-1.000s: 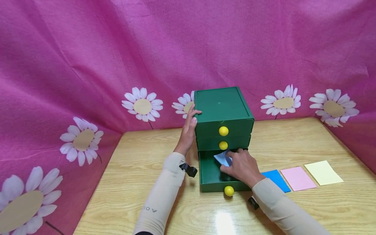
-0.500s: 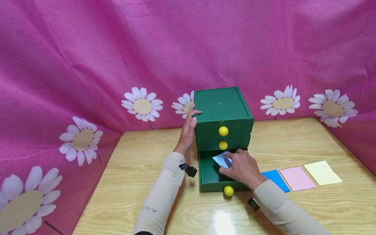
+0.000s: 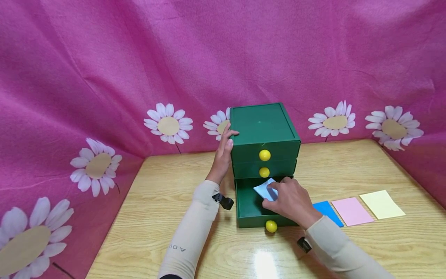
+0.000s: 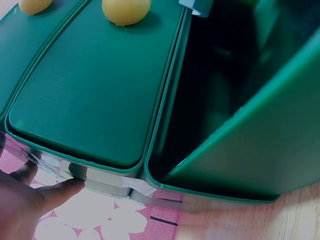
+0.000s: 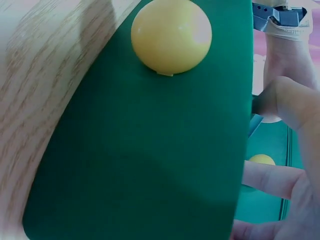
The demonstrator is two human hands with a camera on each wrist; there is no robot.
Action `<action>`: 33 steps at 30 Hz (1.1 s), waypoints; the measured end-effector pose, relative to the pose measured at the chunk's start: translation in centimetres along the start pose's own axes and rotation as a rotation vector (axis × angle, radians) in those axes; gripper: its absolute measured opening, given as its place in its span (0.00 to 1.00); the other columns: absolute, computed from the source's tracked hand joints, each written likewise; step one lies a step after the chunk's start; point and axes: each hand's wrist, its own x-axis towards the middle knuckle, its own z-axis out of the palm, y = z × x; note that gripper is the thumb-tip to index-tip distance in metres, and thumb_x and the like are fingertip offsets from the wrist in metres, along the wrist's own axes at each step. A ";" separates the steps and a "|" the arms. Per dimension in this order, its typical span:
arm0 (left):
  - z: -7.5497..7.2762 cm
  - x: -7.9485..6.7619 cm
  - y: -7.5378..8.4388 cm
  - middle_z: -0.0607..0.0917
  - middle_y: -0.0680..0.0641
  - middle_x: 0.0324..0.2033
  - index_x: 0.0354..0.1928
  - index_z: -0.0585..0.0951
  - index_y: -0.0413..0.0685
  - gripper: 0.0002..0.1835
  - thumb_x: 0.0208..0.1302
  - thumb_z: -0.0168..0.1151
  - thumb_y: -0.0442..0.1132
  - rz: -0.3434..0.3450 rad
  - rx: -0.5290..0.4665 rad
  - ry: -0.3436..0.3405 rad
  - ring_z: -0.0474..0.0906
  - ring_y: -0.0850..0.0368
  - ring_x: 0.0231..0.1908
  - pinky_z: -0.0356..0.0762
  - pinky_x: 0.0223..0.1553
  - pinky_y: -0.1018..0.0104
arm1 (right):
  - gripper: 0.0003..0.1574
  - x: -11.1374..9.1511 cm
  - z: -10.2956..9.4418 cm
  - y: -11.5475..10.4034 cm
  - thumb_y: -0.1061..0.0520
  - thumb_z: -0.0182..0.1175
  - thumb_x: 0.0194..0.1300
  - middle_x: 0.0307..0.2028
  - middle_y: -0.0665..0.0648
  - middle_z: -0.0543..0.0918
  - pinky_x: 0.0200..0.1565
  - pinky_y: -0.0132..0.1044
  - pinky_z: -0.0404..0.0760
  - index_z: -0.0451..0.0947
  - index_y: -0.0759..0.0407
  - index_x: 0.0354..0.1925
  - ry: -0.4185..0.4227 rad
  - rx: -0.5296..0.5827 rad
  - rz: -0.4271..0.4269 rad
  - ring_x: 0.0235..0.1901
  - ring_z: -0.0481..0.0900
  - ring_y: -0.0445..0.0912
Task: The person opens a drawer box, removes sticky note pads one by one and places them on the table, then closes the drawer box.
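A green cabinet [image 3: 263, 124] with yellow ball knobs stands on the table, its bottom drawer [image 3: 251, 222] pulled out and the upper two shut. My left hand [image 3: 222, 157] rests against the cabinet's left side, fingertips at the top edge. In the left wrist view its fingers [image 4: 62, 194] are extended along that wall. Over the open drawer, my right hand [image 3: 292, 199] pinches a tilted light blue sticky note pad [image 3: 262, 189] between thumb and fingers. From the right wrist, the drawer front [image 5: 150, 145] hides most of the pad and the fingertips.
Right of the drawer lie a blue pad [image 3: 328, 213], a pink pad [image 3: 352, 211] and a pale yellow pad [image 3: 382, 204] in a row on the wooden table [image 3: 167, 217]. A pink cloth [image 3: 195, 58] with daisies hangs behind and at both sides.
My right hand and the light blue pad have shifted slightly, first a little left, then back right. More of the pad shows now. The left hand stays put.
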 end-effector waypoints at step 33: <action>-0.1 0.0 -0.3 0.44 0.46 0.69 0.59 0.62 0.42 0.21 0.68 0.33 0.43 0.004 -0.017 -0.006 0.41 0.56 0.67 0.43 0.61 0.43 | 0.32 -1.7 -1.9 1.6 0.38 0.62 0.40 0.35 0.59 0.74 0.24 0.42 0.71 0.81 0.52 0.44 0.007 0.064 0.084 0.34 0.68 0.49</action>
